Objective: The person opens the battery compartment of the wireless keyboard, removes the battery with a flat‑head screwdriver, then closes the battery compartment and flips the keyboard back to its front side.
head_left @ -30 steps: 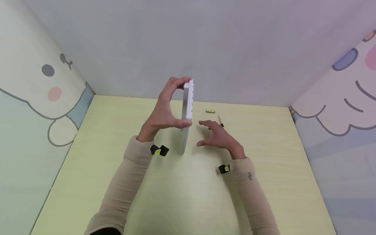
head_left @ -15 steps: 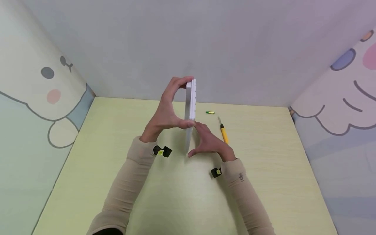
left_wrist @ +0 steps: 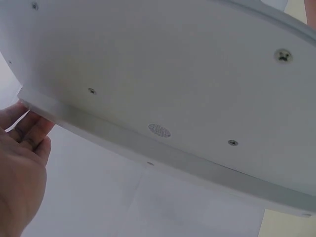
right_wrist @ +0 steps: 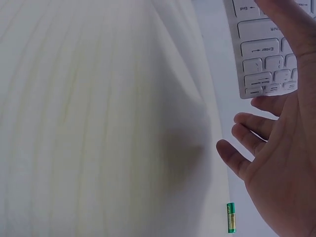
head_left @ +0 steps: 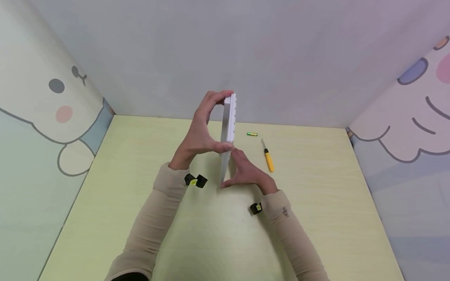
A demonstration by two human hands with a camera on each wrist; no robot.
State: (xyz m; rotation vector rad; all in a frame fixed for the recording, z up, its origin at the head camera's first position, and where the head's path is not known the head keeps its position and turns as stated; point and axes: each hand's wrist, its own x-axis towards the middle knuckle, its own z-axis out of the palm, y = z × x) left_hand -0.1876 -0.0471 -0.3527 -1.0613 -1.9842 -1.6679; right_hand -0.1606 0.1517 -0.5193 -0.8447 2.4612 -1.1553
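Note:
A white keyboard (head_left: pixel 229 119) stands on its edge above the table, thin side toward the head camera. My left hand (head_left: pixel 198 134) grips it from the left, fingers at the far corner and thumb at the near side. The left wrist view shows its pale underside (left_wrist: pixel 187 94) with several cross-head screws, and fingers (left_wrist: pixel 37 131) at a corner. My right hand (head_left: pixel 247 171) holds it lower down, fingertips near the left thumb and its own thumb at the near lower end. In the right wrist view the keys (right_wrist: pixel 261 47) face that palm.
A screwdriver (head_left: pixel 268 160) with a yellow handle lies on the table (head_left: pixel 316 195) right of the hands. Behind it lies a green-and-gold battery (head_left: pixel 252 134). A grey wall (head_left: pixel 281 62) rises along the table's back edge, with cartoon-printed walls on both sides.
My right hand has moved left and toward the near side, from open air to the keyboard's lower part, uncovering the screwdriver. The left hand and keyboard have shifted slightly right.

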